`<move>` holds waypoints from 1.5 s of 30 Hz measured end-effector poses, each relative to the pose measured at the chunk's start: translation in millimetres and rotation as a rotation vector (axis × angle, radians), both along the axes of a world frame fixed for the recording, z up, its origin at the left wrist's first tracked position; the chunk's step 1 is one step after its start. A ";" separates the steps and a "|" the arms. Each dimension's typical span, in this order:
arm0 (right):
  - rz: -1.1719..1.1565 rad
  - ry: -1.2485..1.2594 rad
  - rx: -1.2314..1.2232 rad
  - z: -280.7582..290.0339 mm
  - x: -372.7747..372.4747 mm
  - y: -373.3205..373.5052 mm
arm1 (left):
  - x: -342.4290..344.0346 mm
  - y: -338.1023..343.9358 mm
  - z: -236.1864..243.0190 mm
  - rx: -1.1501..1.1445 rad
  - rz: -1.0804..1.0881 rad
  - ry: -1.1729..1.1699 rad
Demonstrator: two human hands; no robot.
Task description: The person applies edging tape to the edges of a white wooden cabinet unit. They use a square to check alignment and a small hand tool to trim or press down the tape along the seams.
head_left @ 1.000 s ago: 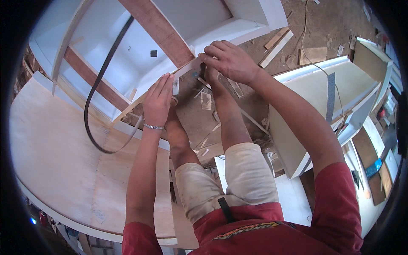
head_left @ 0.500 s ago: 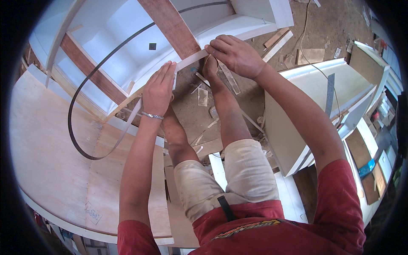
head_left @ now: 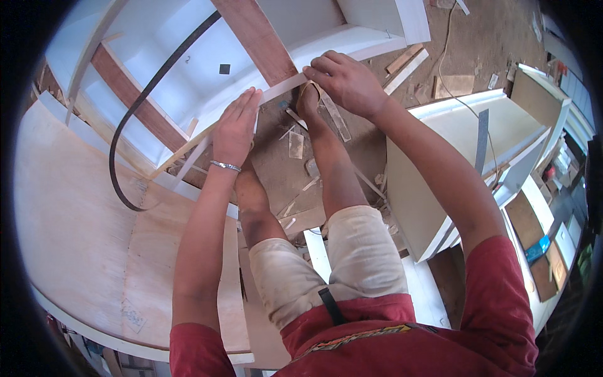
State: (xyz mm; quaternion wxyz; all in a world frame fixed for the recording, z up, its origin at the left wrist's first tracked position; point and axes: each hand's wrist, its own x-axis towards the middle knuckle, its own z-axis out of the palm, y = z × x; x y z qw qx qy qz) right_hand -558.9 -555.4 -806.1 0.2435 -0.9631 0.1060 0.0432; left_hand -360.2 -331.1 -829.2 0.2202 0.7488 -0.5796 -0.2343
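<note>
Strip (head_left: 282, 87) is, in the head view, along the near edge of the white cabinet (head_left: 370, 45), between my two hands, its pale face turned up to me. My left hand (head_left: 235, 129) lies on it at the edge, with the fingers straight and side by side, not curled around anything. My right hand (head_left: 345, 85) is apart from the left one, further along the same edge; its fingers are bent, and the thumb and forefinger are closed on the strip. On the other side of my left hand, the strip goes on as a big loose loop, which shows its dark face and rises over the cabinet. Inside the cabinet I see a small black square (head_left: 224, 69), and two brown slats (head_left: 260, 41) go across it. On my left wrist there is a bracelet (head_left: 225, 166). At my left side lies a broad pale board (head_left: 81, 207). At my right side stands a second cabinet (head_left: 414, 182), with a grey band (head_left: 482, 141) upon it and a thin cord (head_left: 447, 80) running over it. Between my legs, wood scraps (head_left: 296, 144) lie on the brown floor (head_left: 276, 169).
</note>
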 end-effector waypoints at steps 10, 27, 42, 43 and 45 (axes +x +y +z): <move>-0.011 0.086 -0.008 22.3 34.6 27.5 | 16.5 10.8 -7.9 -0.100 -0.026 0.084; 0.018 0.082 -0.028 19.4 108.3 114.1 | 86.1 218.4 85.6 -0.083 1.844 0.098; -0.001 0.123 0.005 18.2 117.5 121.1 | 162.1 209.3 258.2 -1.149 0.947 1.613; -0.005 0.141 0.016 20.8 119.5 122.6 | 168.8 210.2 274.2 -1.213 0.929 1.595; -0.002 0.154 0.029 23.9 121.3 122.4 | 186.8 211.2 303.7 -1.288 0.839 1.563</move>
